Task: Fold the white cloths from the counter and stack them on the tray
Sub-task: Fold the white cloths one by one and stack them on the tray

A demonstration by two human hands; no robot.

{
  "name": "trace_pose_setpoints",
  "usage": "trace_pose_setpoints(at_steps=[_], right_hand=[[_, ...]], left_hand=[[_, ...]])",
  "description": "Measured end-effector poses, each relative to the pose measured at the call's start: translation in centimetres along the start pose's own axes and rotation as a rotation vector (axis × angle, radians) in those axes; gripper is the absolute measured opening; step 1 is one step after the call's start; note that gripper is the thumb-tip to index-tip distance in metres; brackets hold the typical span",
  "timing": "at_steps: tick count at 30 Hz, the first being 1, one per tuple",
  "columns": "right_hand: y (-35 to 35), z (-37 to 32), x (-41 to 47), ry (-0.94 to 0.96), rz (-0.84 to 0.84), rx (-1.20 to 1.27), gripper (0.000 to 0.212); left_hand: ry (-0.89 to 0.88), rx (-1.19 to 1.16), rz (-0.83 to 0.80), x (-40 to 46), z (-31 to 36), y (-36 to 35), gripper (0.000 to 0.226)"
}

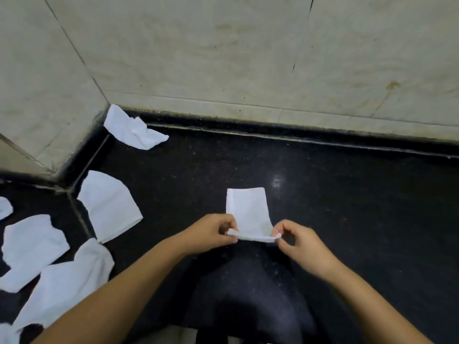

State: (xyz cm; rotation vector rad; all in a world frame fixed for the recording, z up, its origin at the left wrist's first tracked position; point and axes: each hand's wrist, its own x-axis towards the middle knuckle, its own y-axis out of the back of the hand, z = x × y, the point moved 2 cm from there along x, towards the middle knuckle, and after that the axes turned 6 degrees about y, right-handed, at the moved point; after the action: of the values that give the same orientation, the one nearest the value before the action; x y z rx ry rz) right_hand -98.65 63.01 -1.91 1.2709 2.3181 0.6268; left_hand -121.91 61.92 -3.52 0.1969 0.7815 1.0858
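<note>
Our left hand [213, 230] and right hand [298, 240] each pinch a near corner of the narrow folded white cloth [248, 211] on the glossy black stone bench [347, 207]; loose white cloths [109, 206] lie scattered at left.

White cloths [248, 209] on a black, finely speckled counter [347, 207]; the wall [223, 58] looks pale greenish-cream, perhaps stained.

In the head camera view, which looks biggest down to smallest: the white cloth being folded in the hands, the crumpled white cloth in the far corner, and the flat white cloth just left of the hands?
As they look:
1. Flat white cloth left of the hands
2. Crumpled white cloth in the far corner and white cloth being folded: alike; the corner one lies farther away, so unsure.
</note>
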Motion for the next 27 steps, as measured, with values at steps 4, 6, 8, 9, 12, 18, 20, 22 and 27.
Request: trace_pose_setpoints(at_steps=[4, 6, 8, 9, 12, 18, 20, 22, 27], right_hand=[[-2.2, 2.3, -1.6, -0.144, -0.185, 0.028, 0.012], [-2.2, 2.8, -0.9, -0.18, -0.169, 0.063, 0.015], [-1.9, 3.2, 0.7, -0.203, -0.092, 0.091, 0.017], [-1.7, 3.3, 1.8, -0.218, -0.051, 0.095, 0.017], [-1.1, 3.3, 5.5, -0.282, 0.055, 0.05, 0.012], [-1.6, 3.7, 10.5, -0.424, 0.122, -0.03, 0.015], [-2.1, 4.1, 10.8, -0.465, 0.135, -0.08, 0.015], [-2.5, 4.3, 10.8, -0.464, 0.128, -0.159, 0.017], [-2.2, 3.1, 9.6, -0.369, 0.208, -0.267, 0.03]], left_hand=[[0.093, -0.071, -0.125, -1.3, -2.2, -3.5, 0.01], [0.118, -0.125, -0.091, -1.1, -2.7, -3.3, 0.006], [0.142, -0.15, -0.004, 0.0, -2.9, -2.4, 0.004], [0.147, -0.151, 0.046, 0.8, -2.8, -1.8, 0.004], [0.183, -0.116, 0.182, 3.7, -2.2, -0.3, 0.006], [0.256, 0.016, 0.282, 8.4, -2.0, 0.8, 0.005], [0.262, 0.103, 0.298, 9.0, -2.1, 0.6, 0.006], [0.252, 0.21, 0.335, 9.3, -2.1, 0.3, 0.008], [0.171, 0.302, 0.494, 8.2, -2.0, -0.7, 0.027]])
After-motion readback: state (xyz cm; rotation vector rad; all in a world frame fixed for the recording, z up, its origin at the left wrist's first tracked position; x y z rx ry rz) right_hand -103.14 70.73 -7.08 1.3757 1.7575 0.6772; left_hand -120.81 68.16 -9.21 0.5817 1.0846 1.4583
